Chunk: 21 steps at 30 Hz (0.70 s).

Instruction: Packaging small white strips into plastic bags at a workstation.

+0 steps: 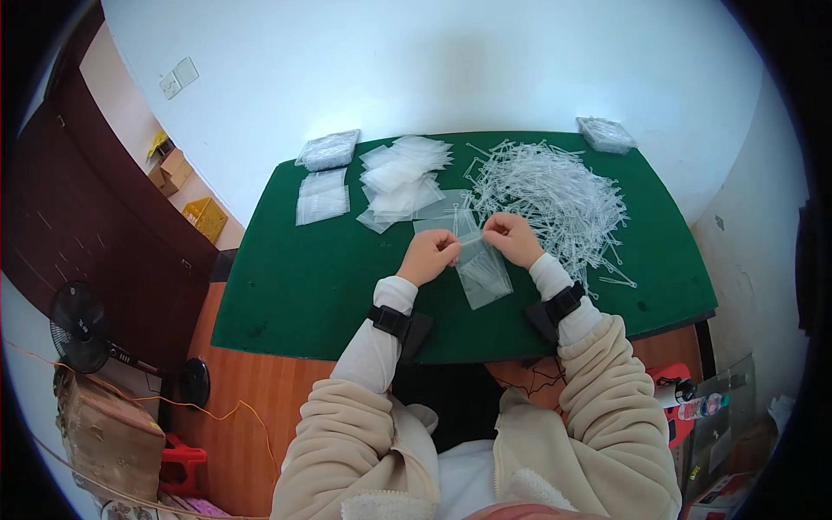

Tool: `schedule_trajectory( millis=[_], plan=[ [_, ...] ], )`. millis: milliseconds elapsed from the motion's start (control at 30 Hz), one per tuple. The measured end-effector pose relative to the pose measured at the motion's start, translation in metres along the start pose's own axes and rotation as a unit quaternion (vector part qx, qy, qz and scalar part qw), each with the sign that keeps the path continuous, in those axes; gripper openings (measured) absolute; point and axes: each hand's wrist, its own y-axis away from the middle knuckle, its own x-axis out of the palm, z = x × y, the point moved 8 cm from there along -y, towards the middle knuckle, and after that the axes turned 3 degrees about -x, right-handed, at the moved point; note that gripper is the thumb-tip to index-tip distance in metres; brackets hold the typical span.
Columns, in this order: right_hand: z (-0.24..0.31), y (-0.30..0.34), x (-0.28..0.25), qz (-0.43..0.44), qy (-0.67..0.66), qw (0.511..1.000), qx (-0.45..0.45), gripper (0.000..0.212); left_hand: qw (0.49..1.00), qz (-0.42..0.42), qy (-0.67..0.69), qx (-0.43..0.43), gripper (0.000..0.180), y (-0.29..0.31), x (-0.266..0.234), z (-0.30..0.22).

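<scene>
A small clear plastic bag (482, 270) is pinched at its top edge by the grip of both hands, the left hand (428, 256) and the right hand (513, 237) closed on it from either side, just above the green worktop (295, 277). Just beyond the right hand a heap of thin clear plastic sticks (555, 195) is spread. A pile of empty clear bags (400, 178) lies beyond the left hand, with filled bags (322, 198) further left.
</scene>
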Motion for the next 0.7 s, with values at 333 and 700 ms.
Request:
schedule_trajectory(
  millis=[333,700],
  plan=[
    [0.038,0.014,0.032,0.102,0.179,0.958,-0.200,0.011,0.979,0.019,-0.182,0.086,0.017,0.007,0.013,-0.016],
    [0.021,0.004,0.005,0.066,0.048,0.996,-0.035,0.014,1.000,0.007,-0.011,0.005,0.017,0.001,0.000,-0.001]
  ],
)
